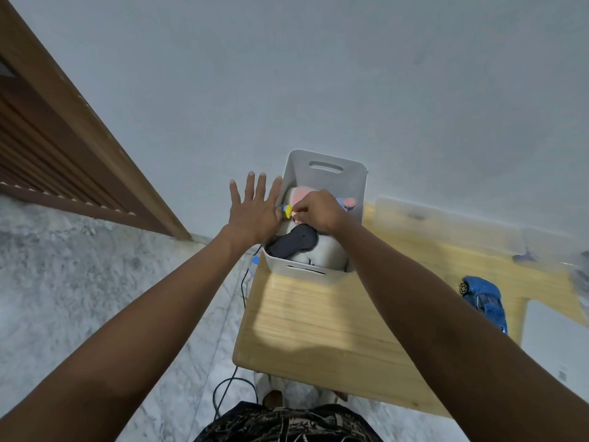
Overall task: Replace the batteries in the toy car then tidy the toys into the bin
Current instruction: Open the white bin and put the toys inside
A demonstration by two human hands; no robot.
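A white bin (331, 183) with handle slots stands at the far left end of the wooden table (318, 323). Inside it lie a black controller (293, 245), a white and pink plush (299, 194) and a purple plush (345, 204). My right hand (318, 212) is inside the bin, fingers pinched on a small yellow and blue toy (287, 211). My left hand (255, 212) hovers flat with spread fingers at the bin's left wall, holding nothing. A blue toy car (486, 303) lies on the table to the right, partly hidden by my right forearm.
A white sheet or pad (554, 339) lies at the table's right edge, with blurred items (526, 256) behind it. A black cable (243, 282) hangs off the table's left side over a marble floor. A wooden door frame (95, 129) stands at left.
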